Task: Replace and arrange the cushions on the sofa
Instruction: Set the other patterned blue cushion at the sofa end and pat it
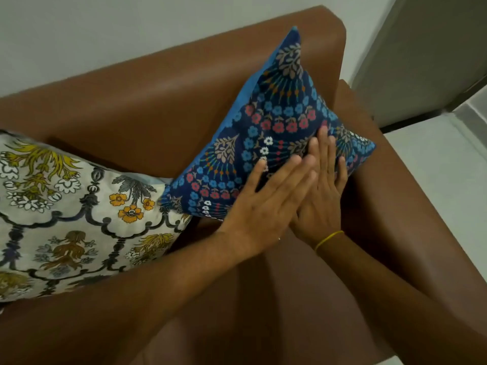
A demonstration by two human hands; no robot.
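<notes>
A dark blue floral cushion (274, 127) leans upright against the backrest of the brown leather sofa (147, 101), in its right corner. My left hand (266, 204) lies flat, fingers apart, on the cushion's lower front. My right hand (322, 191), with a yellow band on the wrist, rests flat beside it, partly under the left hand's fingers. Neither hand grips the cushion. A cream cushion (73, 219) with yellow and dark floral print leans at the left, its corner touching the blue one.
The sofa's right armrest (390, 206) runs beside the blue cushion. Beyond it are pale floor tiles (442, 175) and a grey door or panel (421, 54). A white wall (105, 30) stands behind the backrest.
</notes>
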